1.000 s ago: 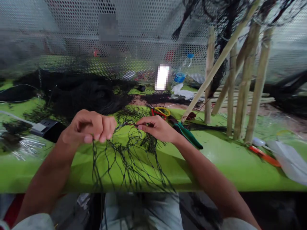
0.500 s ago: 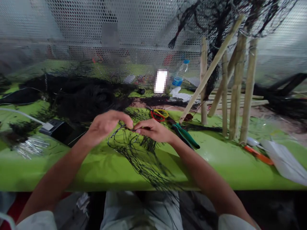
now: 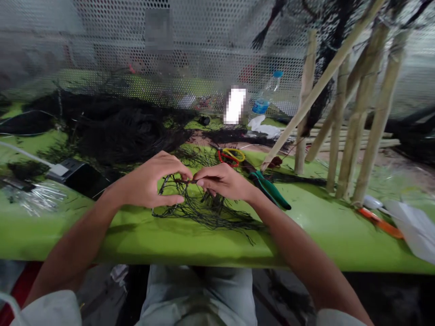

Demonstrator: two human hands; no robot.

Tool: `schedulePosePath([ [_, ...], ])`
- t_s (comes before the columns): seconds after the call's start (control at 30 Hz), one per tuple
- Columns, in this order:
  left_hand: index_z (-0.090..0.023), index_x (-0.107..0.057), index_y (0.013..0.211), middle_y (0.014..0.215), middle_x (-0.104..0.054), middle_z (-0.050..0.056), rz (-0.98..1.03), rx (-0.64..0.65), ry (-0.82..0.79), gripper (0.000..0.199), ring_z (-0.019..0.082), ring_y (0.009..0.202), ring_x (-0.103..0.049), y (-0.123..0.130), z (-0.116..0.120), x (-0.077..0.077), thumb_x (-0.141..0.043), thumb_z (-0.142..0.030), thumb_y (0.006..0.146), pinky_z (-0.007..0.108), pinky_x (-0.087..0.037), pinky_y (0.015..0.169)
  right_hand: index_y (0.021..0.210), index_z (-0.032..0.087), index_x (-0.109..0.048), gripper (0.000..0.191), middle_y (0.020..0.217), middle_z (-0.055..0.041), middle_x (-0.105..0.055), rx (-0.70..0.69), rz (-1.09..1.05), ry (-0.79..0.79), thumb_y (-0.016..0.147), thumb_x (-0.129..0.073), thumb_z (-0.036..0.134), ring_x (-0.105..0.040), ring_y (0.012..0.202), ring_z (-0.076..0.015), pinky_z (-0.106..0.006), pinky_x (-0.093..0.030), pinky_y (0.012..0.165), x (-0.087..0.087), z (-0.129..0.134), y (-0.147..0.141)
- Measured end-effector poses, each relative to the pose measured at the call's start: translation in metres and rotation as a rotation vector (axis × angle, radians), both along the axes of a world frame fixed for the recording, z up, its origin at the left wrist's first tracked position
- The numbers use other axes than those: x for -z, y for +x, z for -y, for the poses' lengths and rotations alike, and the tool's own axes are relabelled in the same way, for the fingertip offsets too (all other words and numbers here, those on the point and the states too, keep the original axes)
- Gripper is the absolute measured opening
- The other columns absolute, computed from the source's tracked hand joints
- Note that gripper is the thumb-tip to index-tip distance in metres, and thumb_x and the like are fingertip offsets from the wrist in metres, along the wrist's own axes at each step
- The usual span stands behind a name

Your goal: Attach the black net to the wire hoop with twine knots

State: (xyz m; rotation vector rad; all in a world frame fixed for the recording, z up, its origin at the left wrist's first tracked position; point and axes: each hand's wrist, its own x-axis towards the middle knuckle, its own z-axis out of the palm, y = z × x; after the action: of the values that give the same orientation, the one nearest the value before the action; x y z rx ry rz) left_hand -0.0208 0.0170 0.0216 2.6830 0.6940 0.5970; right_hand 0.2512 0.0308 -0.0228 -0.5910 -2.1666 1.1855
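Observation:
My left hand [image 3: 152, 181] has its thumb and fingers spread apart, with the fingertips beside a thin dark reddish strand. My right hand [image 3: 222, 181] pinches that strand between thumb and fingers, close to the left fingertips. Below and between the hands, a bundle of black wiry strands [image 3: 204, 217] lies on the green table cover [image 3: 146, 244], looped at its left end. To the right of my right hand lie green-handled pliers [image 3: 272, 188]. Scissors with red and yellow handles [image 3: 233, 156] are just behind it.
A black heap of fibres [image 3: 118, 131] lies behind my left hand. At the left are a black box [image 3: 78, 176] with a white cable and silvery wires [image 3: 37, 197]. Wooden sticks [image 3: 356, 131] stand at the right, near an orange-handled tool [image 3: 380, 222]. A bottle [image 3: 267, 95] stands behind.
My left thumb has come away from the fingers, opening a gap. The hanging ends of the black strands now lie on the table. The camera view has shifted slightly.

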Motion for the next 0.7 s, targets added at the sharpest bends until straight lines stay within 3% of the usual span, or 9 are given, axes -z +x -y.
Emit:
schedulePosePath([
  [0.13,-0.025,-0.062,0.125,0.116,-0.076,0.001,-0.023,-0.036,0.062,0.031,0.019,0.108,-0.067,-0.002,-0.001,-0.001,-0.073,-0.030,0.096,0.035,-0.041,0.105,0.105,0.016,-0.073,0.024,0.071,0.0032,-0.063,0.003,0.019,0.045,0.107,-0.062,0.037,-0.058,0.052,-0.0063,-0.019,-0.046,0.055,0.003,-0.003,0.001],
  [0.23,-0.025,-0.063,0.123,0.113,-0.077,0.000,0.002,0.019,0.112,0.023,0.017,0.104,-0.068,-0.002,-0.003,0.001,-0.069,-0.026,0.100,0.034,-0.040,0.103,0.104,0.016,-0.072,0.025,0.070,0.0036,-0.061,0.023,0.010,0.100,0.108,-0.061,0.038,-0.055,0.053,-0.0059,-0.019,-0.043,0.056,0.003,-0.003,0.002],
  [0.4,-0.025,-0.067,0.116,0.109,-0.078,-0.001,-0.041,0.074,0.175,0.011,0.017,0.103,-0.068,0.002,-0.003,0.004,-0.063,-0.025,0.106,0.034,-0.040,0.102,0.103,0.016,-0.074,0.024,0.079,-0.0002,-0.070,0.046,0.016,0.302,0.108,-0.061,0.035,-0.055,0.065,-0.0068,-0.019,-0.041,0.065,0.000,-0.004,0.002],
  [0.57,-0.022,-0.064,0.127,0.107,-0.079,0.000,0.016,-0.022,0.238,0.022,0.017,0.095,-0.071,0.006,0.001,0.008,-0.065,-0.025,0.105,0.031,-0.046,0.093,0.099,0.016,-0.074,0.022,0.076,0.0012,-0.068,0.072,0.066,0.442,0.108,-0.061,0.031,-0.048,0.061,-0.0063,-0.020,-0.038,0.063,-0.003,-0.003,0.000],
  [0.7,-0.020,-0.068,0.118,0.102,-0.079,0.001,-0.032,-0.044,0.294,0.015,0.018,0.093,-0.072,0.007,0.002,0.009,-0.064,-0.025,0.105,0.033,-0.046,0.095,0.100,0.015,-0.073,0.024,0.079,-0.0018,-0.069,0.089,0.161,0.526,0.110,-0.057,0.031,-0.054,0.066,-0.0090,-0.022,-0.040,0.066,-0.010,0.000,0.003],
])
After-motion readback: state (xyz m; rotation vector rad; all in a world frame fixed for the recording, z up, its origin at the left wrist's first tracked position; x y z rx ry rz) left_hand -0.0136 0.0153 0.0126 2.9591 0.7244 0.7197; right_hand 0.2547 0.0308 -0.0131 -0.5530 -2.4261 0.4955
